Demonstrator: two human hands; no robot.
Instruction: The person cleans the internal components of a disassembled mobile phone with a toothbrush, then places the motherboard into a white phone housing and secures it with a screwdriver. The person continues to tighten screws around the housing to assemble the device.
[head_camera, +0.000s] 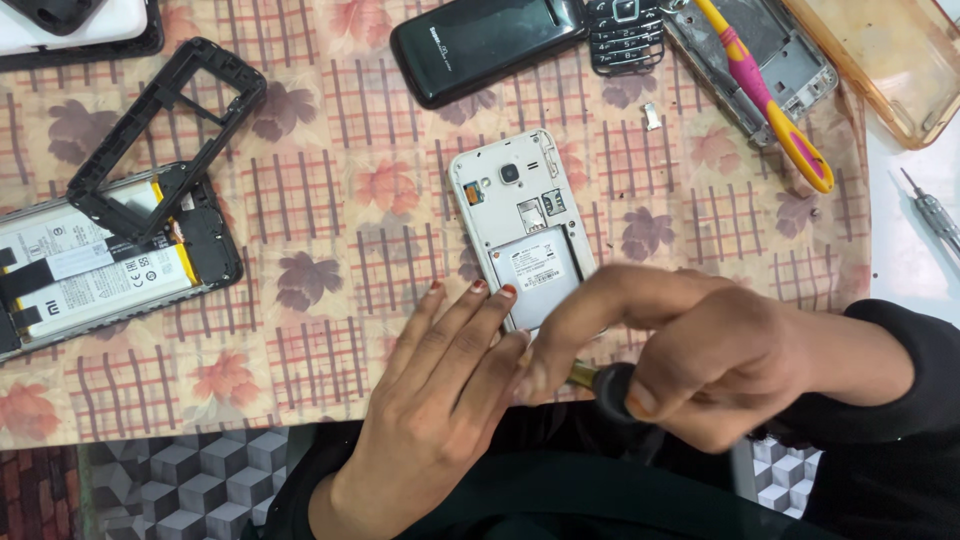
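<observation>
Right grip: my right hand (700, 360) is curled tight around a black-handled screwdriver with a brass-coloured collar (605, 385), its tip hidden behind my fingers at the near end of the phone.
Left grip: my left hand (440, 400) lies flat, fingers spread, fingertips pressing the near left corner of the phone to steady it; it pinches nothing.
Phone: a white, rectangular smartphone lying face down with its back cover off (520, 225), mid-tabletop, just beyond both hands.
Done so far: cover off, battery bay open, card slots and camera bare.
Left to do: I judge the white inner frame is still seated on the phone; whether any screw is out I cannot tell.
Left of the phone: a black plastic phone frame (165, 135) lying over an opened phone with a white-labelled battery (90, 270).
Far side: a glossy black phone (480, 45), a dark keypad phone (625, 35), and a pink-and-yellow toothbrush (765, 95) across a grey metal chassis (800, 60).
Far right: a slim grey screwdriver (932, 212).
Underneath: a floral checked cloth (320, 250) on the tabletop.
</observation>
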